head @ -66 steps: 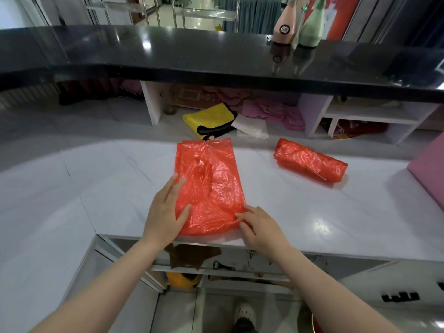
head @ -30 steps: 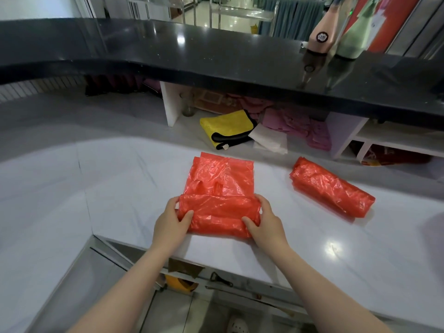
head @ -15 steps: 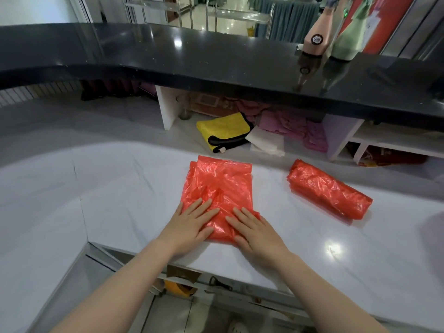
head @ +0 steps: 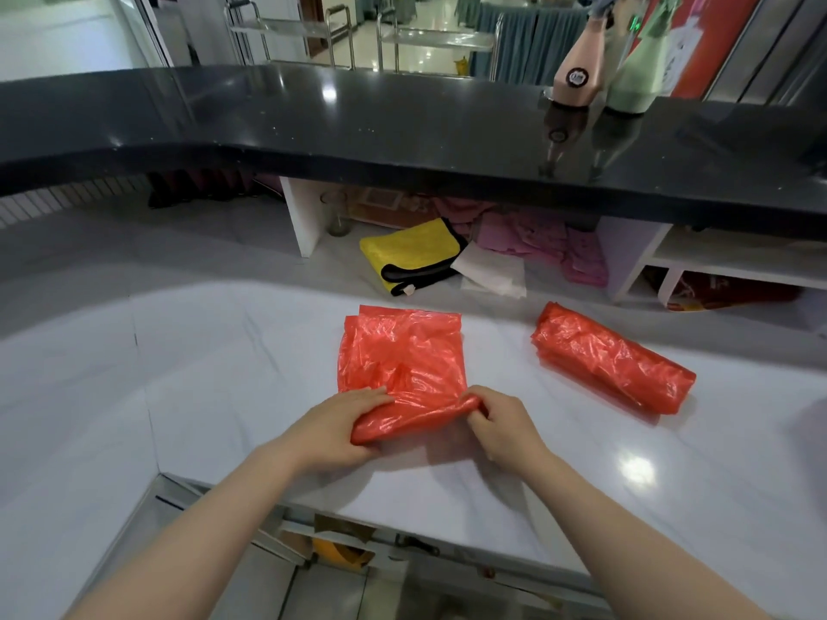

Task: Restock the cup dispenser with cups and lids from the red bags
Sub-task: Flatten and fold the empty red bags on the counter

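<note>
Right at the near edge of the white marble counter (head: 179, 373), a person has both hands on a flattened red plastic bag (head: 402, 364). Its long axis runs away from them, toward the raised black bar top (head: 358, 123), and its far end lies flat and square while the near end is curled up into a loose roll lying crosswise. The left hand (head: 331, 427) grips the left end of that roll, fingers on top of the plastic and thumb tucked beneath it. The right hand (head: 501, 427) pinches the right end of the roll between curled fingers and thumb, so both hands are closed on the same bag. A second red bag (head: 613, 360), already rolled into a thick tube, lies well apart to the right of the flat one; its long axis runs diagonally, the far end toward the middle of the counter and the near end off to the right. Beyond the flat bag, under the bar top, a folded yellow cloth with a black border (head: 411, 255) sits beside a white paper napkin (head: 492, 270) and a heap of pink cloths (head: 550, 243). Up on the bar top, to the right, stand a pink bottle (head: 577, 73) and a pale green bottle (head: 635, 78), just beside one another.
</note>
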### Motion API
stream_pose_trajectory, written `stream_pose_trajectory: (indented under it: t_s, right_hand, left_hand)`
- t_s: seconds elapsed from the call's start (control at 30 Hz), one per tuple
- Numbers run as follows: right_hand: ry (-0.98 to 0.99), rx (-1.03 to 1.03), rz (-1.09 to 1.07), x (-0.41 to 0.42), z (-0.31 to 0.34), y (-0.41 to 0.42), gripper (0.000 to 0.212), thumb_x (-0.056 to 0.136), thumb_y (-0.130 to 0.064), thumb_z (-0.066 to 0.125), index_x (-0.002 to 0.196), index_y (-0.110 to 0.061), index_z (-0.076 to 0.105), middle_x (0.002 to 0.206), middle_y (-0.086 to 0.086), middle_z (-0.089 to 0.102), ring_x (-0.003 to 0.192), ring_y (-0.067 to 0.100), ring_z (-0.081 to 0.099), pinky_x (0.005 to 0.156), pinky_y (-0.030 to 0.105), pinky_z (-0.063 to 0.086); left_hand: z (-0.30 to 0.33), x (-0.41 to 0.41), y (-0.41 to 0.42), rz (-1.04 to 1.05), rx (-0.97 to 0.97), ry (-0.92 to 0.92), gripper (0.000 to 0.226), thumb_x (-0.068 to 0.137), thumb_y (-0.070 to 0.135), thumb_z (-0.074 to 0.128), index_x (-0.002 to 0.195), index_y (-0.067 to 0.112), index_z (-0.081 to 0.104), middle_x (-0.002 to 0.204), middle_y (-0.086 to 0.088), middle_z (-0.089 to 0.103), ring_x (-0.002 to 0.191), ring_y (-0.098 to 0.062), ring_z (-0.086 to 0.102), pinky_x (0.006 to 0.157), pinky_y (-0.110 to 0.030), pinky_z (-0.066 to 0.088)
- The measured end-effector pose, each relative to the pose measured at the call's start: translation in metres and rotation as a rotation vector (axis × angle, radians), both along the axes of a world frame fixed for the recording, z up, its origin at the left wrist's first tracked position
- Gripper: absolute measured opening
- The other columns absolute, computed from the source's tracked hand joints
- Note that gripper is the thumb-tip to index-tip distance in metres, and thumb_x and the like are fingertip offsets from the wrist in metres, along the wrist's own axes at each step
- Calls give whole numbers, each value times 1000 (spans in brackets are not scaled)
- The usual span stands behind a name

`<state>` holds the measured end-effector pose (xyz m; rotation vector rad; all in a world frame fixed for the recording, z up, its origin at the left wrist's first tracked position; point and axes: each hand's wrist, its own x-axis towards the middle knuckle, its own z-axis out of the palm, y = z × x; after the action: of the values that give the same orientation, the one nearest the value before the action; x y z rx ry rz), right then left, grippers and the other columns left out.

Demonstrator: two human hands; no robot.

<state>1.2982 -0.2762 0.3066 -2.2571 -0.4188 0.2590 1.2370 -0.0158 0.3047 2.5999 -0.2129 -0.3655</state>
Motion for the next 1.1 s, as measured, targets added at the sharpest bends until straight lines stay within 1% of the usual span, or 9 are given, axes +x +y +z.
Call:
stream_pose_trajectory:
  t_s: [0.13, 0.27, 0.43, 0.53, 0.7, 0.8, 0.9, 1.0, 1.1]
  right_hand:
    - [32, 27, -93, 17, -1, 7, 19, 91, -11, 48, 82, -21, 63, 92, -1, 70, 88, 20, 61, 71, 29, 40]
    - [52, -17, -146, 35, -4, 13, 23, 97, -21, 44, 98, -15, 66, 101, 2, 70, 94, 25, 62, 75, 32, 43]
    - [39, -187, -110, 56, -7, 16, 28, 100, -30, 39, 108, -17, 64, 107, 6, 69, 99, 28, 61, 77, 32, 41]
    - [32, -208, -110, 62, -11, 15, 23, 100, -29, 41, 103, -19, 61, 99, 4, 69, 90, 26, 63, 69, 30, 39]
    - [58, 4, -198, 63, -18, 14, 23, 94, -30, 54, 115, -34, 45, 95, -5, 67, 70, -2, 54, 54, 14, 39]
    - [-11, 117, -153, 54, -18, 9, 44, 89, -38, 59, 124, -48, 35, 107, -15, 56, 87, 3, 55, 70, 19, 44]
    - [-190, -22, 88, 49, -22, 0, 54, 80, -47, 64, 130, -48, 42, 136, -21, 31, 107, 4, 49, 87, 27, 50]
    - [-314, -159, 133, 47, -24, 3, 53, 73, -61, 58, 123, -45, 53, 153, -20, 8, 123, 9, 43, 85, 33, 51]
    - [-378, -236, 148, 45, -23, 2, 61, 70, -64, 59, 128, -44, 53, 157, -18, 8, 137, 8, 25, 86, 35, 47]
  left_hand:
    - [7, 6, 6, 275, -328, 51, 49, 70, 30, 67, 114, 48, 58, 115, 17, 63, 100, -2, 59, 83, -14, 42]
    - [1, 12, 4, 649, -589, -91, 16, 82, 16, 73, 95, 26, 71, 90, 6, 74, 86, -12, 68, 80, -30, 52]
    - [-6, 33, -9, 776, -341, -136, 2, 86, 33, 67, 87, 31, 66, 82, 9, 69, 81, -16, 65, 69, -30, 47]
    - [-6, 44, -13, 774, -131, -128, 15, 87, 42, 62, 83, 27, 66, 80, 9, 68, 76, -17, 62, 61, -29, 40]
    - [-12, 49, -21, 839, -39, -203, 23, 87, 47, 60, 83, 26, 68, 77, 7, 68, 69, -16, 58, 54, -27, 35]
    - [-10, 45, -27, 855, 8, -239, 25, 88, 47, 58, 87, 23, 67, 79, 4, 69, 71, -20, 58, 57, -30, 35]
    - [-10, 43, -30, 864, 16, -217, 26, 88, 46, 59, 91, 22, 68, 84, 1, 70, 79, -25, 63, 60, -30, 37]
    - [-8, 48, -26, 869, 38, -178, 27, 87, 48, 60, 92, 23, 67, 86, 0, 70, 83, -26, 64, 63, -30, 39]
    - [-8, 51, -25, 872, 40, -138, 28, 86, 48, 60, 91, 21, 67, 88, -1, 70, 86, -27, 64, 64, -30, 39]
